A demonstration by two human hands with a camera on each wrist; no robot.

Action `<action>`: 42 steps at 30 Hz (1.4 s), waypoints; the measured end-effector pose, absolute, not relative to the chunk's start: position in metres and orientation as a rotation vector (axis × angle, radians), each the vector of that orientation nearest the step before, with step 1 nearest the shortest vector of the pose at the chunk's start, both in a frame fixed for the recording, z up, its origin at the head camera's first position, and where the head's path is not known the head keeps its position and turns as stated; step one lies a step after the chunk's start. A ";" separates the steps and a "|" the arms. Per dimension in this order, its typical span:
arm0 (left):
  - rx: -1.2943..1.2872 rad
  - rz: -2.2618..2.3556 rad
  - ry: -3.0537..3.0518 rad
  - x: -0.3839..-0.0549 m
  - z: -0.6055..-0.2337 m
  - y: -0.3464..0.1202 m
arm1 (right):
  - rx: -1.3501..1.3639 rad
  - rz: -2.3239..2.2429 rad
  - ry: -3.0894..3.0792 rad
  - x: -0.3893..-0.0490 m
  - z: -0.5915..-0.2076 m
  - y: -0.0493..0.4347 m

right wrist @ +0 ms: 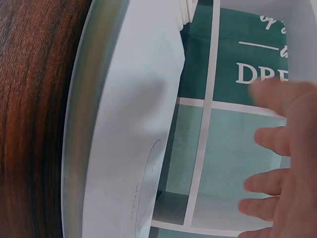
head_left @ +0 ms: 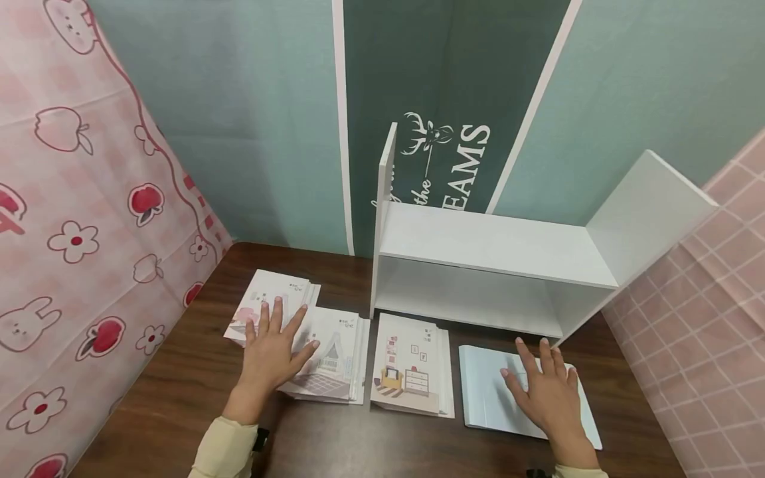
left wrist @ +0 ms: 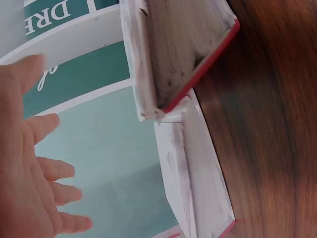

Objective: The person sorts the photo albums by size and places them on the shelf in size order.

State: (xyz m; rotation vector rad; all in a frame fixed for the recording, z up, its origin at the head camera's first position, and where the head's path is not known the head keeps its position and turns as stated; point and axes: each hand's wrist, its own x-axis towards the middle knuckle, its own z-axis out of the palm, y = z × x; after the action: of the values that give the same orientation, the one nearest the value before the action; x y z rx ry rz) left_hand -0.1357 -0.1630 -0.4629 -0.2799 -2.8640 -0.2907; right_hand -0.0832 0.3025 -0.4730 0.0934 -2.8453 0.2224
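Note:
My left hand (head_left: 269, 352), fingers spread, hovers over two stacks of white booklets: one with a pink drawing (head_left: 248, 312) at the far left, one with a grey house drawing (head_left: 331, 352) beside it. The left wrist view shows the thick page edges (left wrist: 173, 54) and a gap between palm and stacks. My right hand (head_left: 546, 392), also spread, is above a light blue book (head_left: 484, 385) at the right. In the right wrist view its pale cover (right wrist: 129, 114) lies apart from the fingers. A third booklet stack (head_left: 409, 372), with a yellow armchair drawing, lies between the hands.
A white two-level shelf (head_left: 496, 245) with upright side panels stands at the back of the brown wooden table (head_left: 335, 438). Green printed cloth (head_left: 281, 133) hangs behind it. Pink patterned cloth (head_left: 78, 279) borders the left, pink checked cloth (head_left: 711, 345) the right.

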 end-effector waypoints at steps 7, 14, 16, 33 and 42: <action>-0.316 -0.288 -2.771 -0.132 -0.461 -0.162 | 0.152 0.129 -2.720 -0.081 -0.473 0.300; -0.318 -0.323 -2.775 -0.123 -0.453 -0.151 | 0.077 0.217 -2.875 -0.074 -0.466 0.297; -0.334 -0.378 -2.776 -0.118 -0.449 -0.144 | 0.043 0.277 -2.933 -0.070 -0.462 0.297; -0.181 -0.868 -2.852 -0.102 -0.449 -0.083 | -0.119 0.663 -2.987 -0.053 -0.450 0.321; -0.156 -1.094 -2.792 -0.094 -0.454 -0.051 | -0.265 0.742 -2.941 -0.043 -0.454 0.333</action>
State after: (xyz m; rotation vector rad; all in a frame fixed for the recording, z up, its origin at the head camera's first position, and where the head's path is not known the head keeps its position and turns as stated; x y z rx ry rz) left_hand -0.0936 -0.0515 -0.4541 -0.1555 -2.7924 -1.0941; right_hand -0.0429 0.3330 -0.4541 -0.2649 -2.9407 0.7418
